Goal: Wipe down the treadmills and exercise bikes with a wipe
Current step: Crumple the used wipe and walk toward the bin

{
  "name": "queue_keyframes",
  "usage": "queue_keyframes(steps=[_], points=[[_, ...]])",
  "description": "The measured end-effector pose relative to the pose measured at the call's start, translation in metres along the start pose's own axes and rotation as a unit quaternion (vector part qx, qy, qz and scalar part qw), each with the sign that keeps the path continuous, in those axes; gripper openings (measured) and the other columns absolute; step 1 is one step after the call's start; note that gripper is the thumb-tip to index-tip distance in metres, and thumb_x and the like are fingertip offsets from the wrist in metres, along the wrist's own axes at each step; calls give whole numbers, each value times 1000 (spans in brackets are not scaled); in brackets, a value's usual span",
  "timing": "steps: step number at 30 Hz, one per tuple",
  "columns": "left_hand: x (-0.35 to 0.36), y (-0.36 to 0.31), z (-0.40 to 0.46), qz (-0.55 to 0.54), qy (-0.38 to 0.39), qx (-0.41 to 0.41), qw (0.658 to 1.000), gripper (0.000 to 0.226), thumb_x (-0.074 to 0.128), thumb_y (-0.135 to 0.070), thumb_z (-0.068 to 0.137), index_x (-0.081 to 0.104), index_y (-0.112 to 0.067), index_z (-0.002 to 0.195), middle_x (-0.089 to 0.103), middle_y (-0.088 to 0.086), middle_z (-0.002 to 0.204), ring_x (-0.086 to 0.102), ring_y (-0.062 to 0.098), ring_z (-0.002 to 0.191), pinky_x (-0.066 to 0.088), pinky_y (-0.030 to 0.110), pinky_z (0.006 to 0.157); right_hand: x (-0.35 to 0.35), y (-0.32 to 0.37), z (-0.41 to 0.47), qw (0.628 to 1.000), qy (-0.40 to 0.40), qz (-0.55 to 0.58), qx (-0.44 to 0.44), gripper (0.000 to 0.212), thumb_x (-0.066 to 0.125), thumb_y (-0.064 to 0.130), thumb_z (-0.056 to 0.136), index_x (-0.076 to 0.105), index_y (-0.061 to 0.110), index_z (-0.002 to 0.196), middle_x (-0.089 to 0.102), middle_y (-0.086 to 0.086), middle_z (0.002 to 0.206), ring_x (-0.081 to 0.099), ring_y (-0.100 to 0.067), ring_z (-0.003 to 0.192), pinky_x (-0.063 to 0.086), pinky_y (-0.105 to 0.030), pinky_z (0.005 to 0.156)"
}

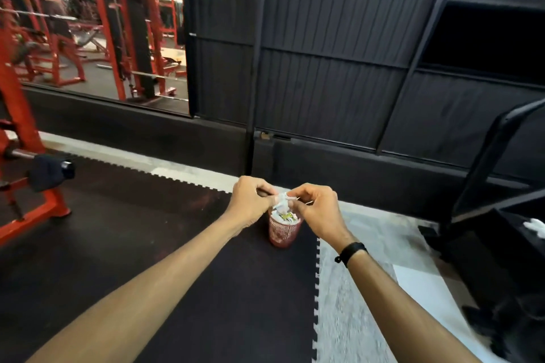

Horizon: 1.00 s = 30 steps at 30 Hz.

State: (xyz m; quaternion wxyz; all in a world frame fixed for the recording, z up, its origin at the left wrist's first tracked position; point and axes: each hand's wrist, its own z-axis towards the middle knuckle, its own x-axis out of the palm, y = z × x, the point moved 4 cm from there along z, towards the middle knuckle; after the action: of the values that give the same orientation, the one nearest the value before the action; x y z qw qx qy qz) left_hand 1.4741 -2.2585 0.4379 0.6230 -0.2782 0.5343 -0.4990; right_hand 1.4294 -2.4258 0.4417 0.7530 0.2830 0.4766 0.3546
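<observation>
Both hands are held out over a small red mesh bin standing on the dark rubber floor mat, close to the mat's toothed edge. The left hand and the right hand meet above the bin's mouth, fingers curled, each pinching a crumpled white wipe between thumb and fingertips. The wipe hangs between the two hands, just above the bin's contents, where a printed yellow and white wrapper shows. Whether the wipe is being drawn out, spread or dropped cannot be told.

Assessment of handling: the wipe looks thin, soft and very light, without stiffness; it will collapse on itself and, if damp, cling to the fingers. It should tear under a sharp pull. Hold is best taken at two opposite edges or corners, then eased apart to open a flat face for wiping. A bunched grip in the palm would suit firm rubbing.

At far right stands a black machine frame, with another white wad lying on its dark base. Red weight racks stand at left.
</observation>
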Motion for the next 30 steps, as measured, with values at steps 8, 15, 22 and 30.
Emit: queue_keyframes(steps=[8, 15, 22, 30], points=[[63, 67, 183, -36, 25, -25, 999, 14, 82, -6, 77, 76, -19, 78, 73, -5, 79, 66, 2, 72, 48, 12, 63, 11, -118, 164, 999, -8, -13, 30, 13, 78, 3, 84, 77, 12, 93, 75, 4, 86, 72, -6, 77, 59, -23, 71], [116, 89, 361, -52, 66, -30, 996, 11, 80, -4, 78, 79, -14, 83, 74, -3, 79, 68, 6, 76, 49, 16, 65, -7, -188, 317, 998, -37, -25, 55, 13, 78, 2, 83, 76, 12, 92, 75, 6, 88, 71, -4, 79, 57, -21, 72], [180, 141, 483, 3, 101, -21, 995, 9, 79, -6, 79, 80, -14, 83, 74, -6, 78, 67, 3, 73, 49, 10, 62, 4, -287, 421, 994, -43, -13, 101, 14, 78, 2, 84, 75, 15, 90, 75, 5, 87, 71, -4, 76, 59, -21, 70], [235, 189, 636, 29, 84, -35, 995, 14, 80, -4, 78, 77, -17, 81, 72, -7, 74, 63, 0, 66, 47, 8, 61, 14, -395, 563, 993, -9, -30, 112, 11, 73, 4, 88, 75, 12, 95, 74, 3, 89, 70, -6, 81, 58, -20, 73]])
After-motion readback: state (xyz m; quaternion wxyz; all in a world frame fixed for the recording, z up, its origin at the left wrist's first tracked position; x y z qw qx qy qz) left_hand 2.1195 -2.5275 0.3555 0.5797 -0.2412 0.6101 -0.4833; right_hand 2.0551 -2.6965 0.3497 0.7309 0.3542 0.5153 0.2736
